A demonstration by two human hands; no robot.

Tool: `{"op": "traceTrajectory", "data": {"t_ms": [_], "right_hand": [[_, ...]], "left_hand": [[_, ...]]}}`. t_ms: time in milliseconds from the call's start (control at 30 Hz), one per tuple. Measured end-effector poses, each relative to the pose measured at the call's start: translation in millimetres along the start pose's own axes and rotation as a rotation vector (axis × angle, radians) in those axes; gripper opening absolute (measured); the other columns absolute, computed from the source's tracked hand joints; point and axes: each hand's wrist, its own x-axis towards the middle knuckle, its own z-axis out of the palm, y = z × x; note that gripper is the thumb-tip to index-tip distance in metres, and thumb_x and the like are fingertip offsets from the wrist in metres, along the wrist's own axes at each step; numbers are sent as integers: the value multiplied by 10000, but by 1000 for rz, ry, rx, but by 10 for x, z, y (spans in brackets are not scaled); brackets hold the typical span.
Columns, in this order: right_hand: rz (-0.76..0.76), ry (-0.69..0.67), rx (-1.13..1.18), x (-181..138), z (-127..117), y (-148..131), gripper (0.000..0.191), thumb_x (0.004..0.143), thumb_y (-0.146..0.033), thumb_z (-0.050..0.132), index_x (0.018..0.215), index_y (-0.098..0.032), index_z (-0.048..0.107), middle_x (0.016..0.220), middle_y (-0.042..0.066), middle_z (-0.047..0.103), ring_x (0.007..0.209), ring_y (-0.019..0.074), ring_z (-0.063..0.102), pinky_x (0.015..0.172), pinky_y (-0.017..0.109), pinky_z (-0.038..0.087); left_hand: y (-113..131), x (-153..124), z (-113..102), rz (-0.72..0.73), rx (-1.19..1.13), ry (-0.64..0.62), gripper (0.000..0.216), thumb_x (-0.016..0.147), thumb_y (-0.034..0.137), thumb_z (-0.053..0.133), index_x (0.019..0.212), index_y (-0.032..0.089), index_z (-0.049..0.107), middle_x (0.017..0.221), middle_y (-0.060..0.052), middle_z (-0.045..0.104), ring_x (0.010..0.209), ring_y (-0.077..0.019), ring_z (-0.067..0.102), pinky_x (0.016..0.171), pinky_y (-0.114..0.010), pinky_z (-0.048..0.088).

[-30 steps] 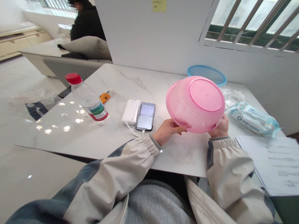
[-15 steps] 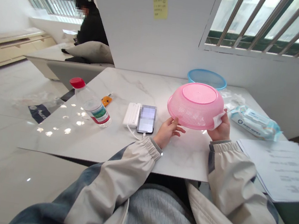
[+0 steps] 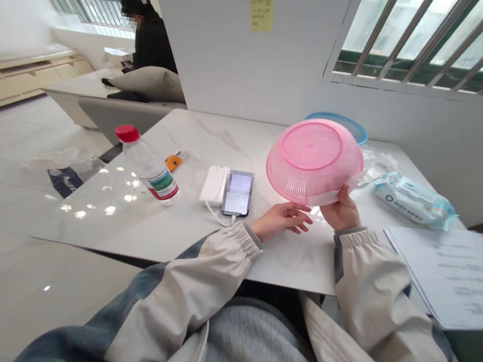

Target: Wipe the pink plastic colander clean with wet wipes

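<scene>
The right hand (image 3: 342, 213) is nearer and has its fingers pinched on the pink basket (image 3: 307, 166), with a white wipe (image 3: 325, 199) at the rim; the basket is tipped bottom up, up and left of those fingers, widest side to side; the left hand (image 3: 281, 220) has loose fingers just under the rim, gripping 0 things; I can't tell if 1 touches.

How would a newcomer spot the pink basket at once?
Find the white table against the wall. Over its right half, the right hand holds the pink basket, tilted with its underside showing. Its colour sets it apart from the blue one behind.
</scene>
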Motion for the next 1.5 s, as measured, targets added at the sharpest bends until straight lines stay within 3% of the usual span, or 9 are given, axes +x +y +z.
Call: {"op": "traceTrajectory", "data": {"t_ms": [200, 467, 633, 800, 967, 1100, 1200, 1367, 1500], "right_hand": [[-3, -95, -119, -40, 15, 22, 364, 739, -558, 930, 1023, -373, 799, 1313, -72, 780, 1537, 206, 501, 1321, 422, 418], [158, -258, -245, -130, 139, -46, 419, 638, -385, 978, 1022, -326, 822, 1119, -11, 826, 1195, 300, 734, 1159, 548, 562], [227, -343, -344, -155, 153, -40, 406, 658, -337, 960, 1040, -295, 827, 1106, 20, 818, 1139, 315, 743, 1110, 568, 581], [152, -287, -328, -128, 107, -55, 477, 681, -295, 938, 1138, -322, 800, 1241, 9, 797, 1278, 308, 696, 1181, 555, 537], [108, -190, -253, -79, 69, -113, 514, 764, -427, 881, 1251, -322, 752, 1427, 3, 725, 1463, 317, 575, 1237, 559, 492], [71, -57, -187, -5, 6, -157, 366, 847, -503, 808, 1174, -344, 766, 1341, -42, 769, 1505, 265, 542, 1265, 504, 481], [62, 5, -163, 34, -33, -154, 341, 829, -439, 842, 1144, -329, 776, 1290, -41, 791, 1495, 243, 555, 1275, 439, 481], [73, -49, -203, -6, -10, -94, 425, 818, -434, 884, 1206, -311, 764, 1282, -1, 795, 1426, 262, 622, 1247, 455, 514], [66, -94, -210, -46, 41, -31, 449, 733, -425, 961, 1130, -313, 782, 1195, -12, 818, 1330, 244, 687, 1227, 416, 529]], "left_hand": [[0, 1, 30, 84, 8, 31, 670, 700, 498, 962, 1190, 194, 619, 1157, -144, 768, 913, -227, 763, 796, -362, 566], [28, 26, 24, 184, -37, 195, 551, 713, 344, 954, 1144, 182, 650, 1226, -149, 748, 986, -229, 740, 845, -364, 553], [8, 55, -15, 215, -128, 286, 502, 763, 427, 918, 1114, 179, 658, 1121, -108, 745, 1050, -250, 718, 893, -390, 559], [19, 78, -17, 270, -296, 354, 421, 767, 354, 915, 1066, 203, 659, 1136, -56, 735, 1086, -213, 689, 1018, -408, 539], [87, 65, 22, 297, -450, 372, 373, 808, 232, 862, 1129, 217, 673, 1165, -55, 731, 1171, -233, 676, 1159, -474, 459], [133, 33, 36, 300, -521, 401, 325, 874, 181, 783, 1175, 241, 676, 1157, -41, 734, 1176, -226, 680, 1183, -487, 453], [149, 28, 15, 273, -546, 427, 256, 960, 216, 710, 1211, 259, 678, 1150, -36, 743, 1136, -214, 696, 1177, -489, 473], [170, 55, -17, 220, -642, 477, 189, 1054, 272, 598, 1226, 255, 675, 1174, -40, 759, 1171, -195, 697, 1204, -443, 469], [194, 42, 33, 144, -730, 368, 323, 1091, 451, 512, 1209, 217, 701, 1282, -100, 740, 1306, -232, 654, 1226, -424, 451]]}}
